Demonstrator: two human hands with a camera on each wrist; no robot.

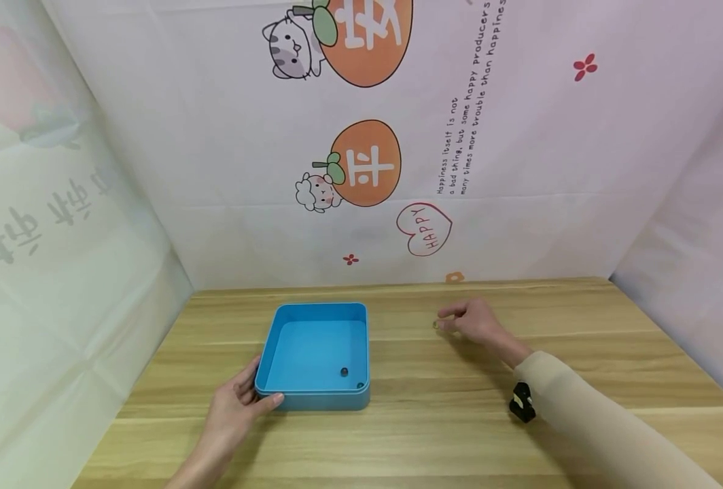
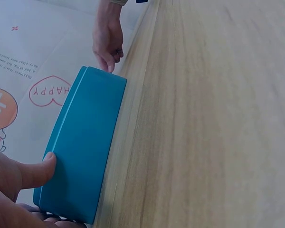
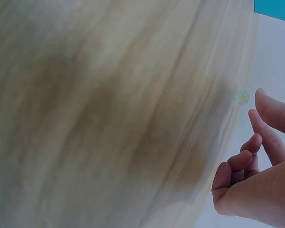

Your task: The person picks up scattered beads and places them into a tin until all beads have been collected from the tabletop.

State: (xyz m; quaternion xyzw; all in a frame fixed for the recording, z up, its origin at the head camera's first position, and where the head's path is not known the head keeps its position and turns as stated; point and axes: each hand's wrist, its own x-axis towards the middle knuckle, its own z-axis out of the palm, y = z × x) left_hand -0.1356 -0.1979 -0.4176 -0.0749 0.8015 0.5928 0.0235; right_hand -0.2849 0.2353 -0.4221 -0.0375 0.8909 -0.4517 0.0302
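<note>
My left hand grips the near-left corner of a square blue box, its thumb lying on the front wall in the left wrist view. Inside the box, two small dark balls lie toward the near-right corner. Over the table to the right of the box, my right hand reaches toward a small clear marble with a yellow-green tint. In the right wrist view a gap shows between the marble and the thumb tip. The thumb and index finger stretch toward it, while the other fingers curl loosely.
The wooden table meets a printed white cloth at its back edge. Pale cloth also hangs on the left and right sides. A black device sits at the right wrist, below the beige sleeve.
</note>
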